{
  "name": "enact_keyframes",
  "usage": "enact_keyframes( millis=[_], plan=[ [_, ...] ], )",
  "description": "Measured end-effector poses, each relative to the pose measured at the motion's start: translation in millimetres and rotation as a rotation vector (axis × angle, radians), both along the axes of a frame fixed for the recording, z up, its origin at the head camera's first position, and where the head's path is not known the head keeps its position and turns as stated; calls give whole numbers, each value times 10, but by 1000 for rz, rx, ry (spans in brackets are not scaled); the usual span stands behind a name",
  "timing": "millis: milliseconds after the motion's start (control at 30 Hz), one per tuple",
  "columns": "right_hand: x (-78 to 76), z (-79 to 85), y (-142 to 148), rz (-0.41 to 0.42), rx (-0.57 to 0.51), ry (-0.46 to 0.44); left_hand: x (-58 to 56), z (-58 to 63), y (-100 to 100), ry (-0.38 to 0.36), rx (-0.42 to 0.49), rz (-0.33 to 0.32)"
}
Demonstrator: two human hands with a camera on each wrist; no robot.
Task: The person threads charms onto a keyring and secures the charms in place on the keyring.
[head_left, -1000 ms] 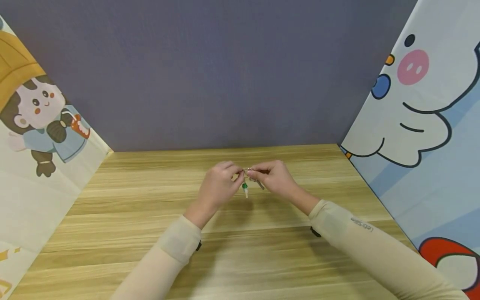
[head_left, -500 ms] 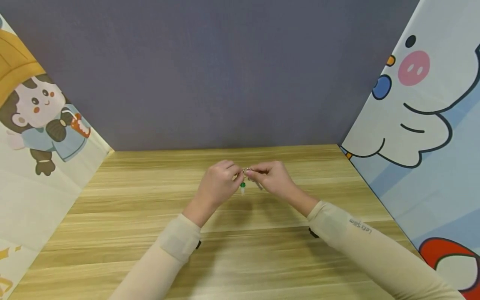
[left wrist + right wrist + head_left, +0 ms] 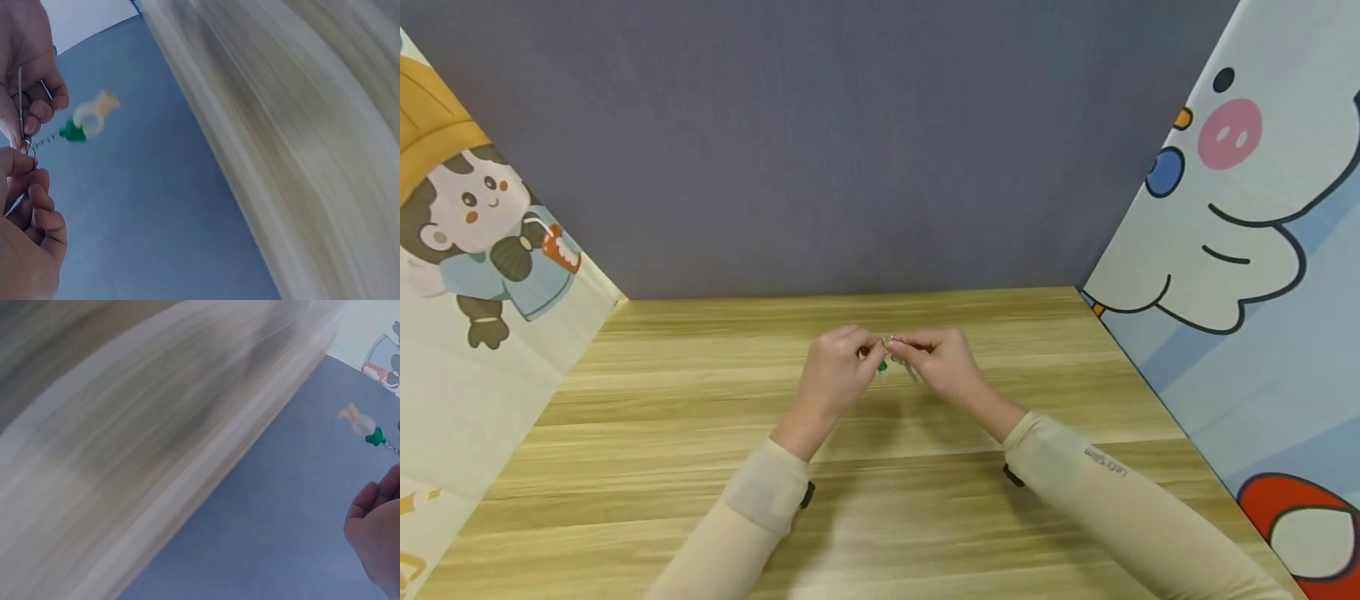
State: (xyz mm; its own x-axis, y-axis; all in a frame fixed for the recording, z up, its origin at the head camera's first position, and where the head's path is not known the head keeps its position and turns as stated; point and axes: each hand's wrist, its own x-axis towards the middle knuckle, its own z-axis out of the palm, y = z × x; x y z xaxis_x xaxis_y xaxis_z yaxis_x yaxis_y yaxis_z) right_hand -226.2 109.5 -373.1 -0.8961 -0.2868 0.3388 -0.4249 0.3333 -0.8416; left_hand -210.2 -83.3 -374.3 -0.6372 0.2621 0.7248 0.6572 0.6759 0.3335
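Above the table, my left hand (image 3: 838, 367) and right hand (image 3: 947, 367) meet fingertip to fingertip at a small metal key ring (image 3: 31, 150). In the left wrist view, the left thumb and index finger pinch one side of the ring. The right fingers pinch at its other side, beside a thin metal key (image 3: 20, 100) seen edge-on. From the ring a short chain (image 3: 47, 140) carries a charm (image 3: 74, 130) with a green top, a whitish middle and a pale orange end. The right wrist view also has the charm, with the ring out of frame.
A wood-grain table (image 3: 880, 517) lies under both hands. Behind it stands a plain grey-blue panel (image 3: 850, 150). Cartoon-printed panels rise at the left (image 3: 490, 375) and right (image 3: 1285, 358) sides.
Both hands have shifted slightly left, still pinching at the ring. The hanging charm has moved left and is now partly behind the left fingers in the head view.
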Motion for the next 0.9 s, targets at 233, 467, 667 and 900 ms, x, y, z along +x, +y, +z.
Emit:
enact_keyframes(
  millis=[233,467,667,900],
  plan=[
    [14,-52,-82,-80,-93,27,11,-6,83,-107,233,43],
    [26,-131,-178,-122,-199,39,27,-3,152,-217,450,82],
    [49,-158,-201,-149,-194,63,59,-11,184,-322,562,107],
    [58,-124,-148,-111,-127,50,75,-10,116,-361,467,87]
  ],
)
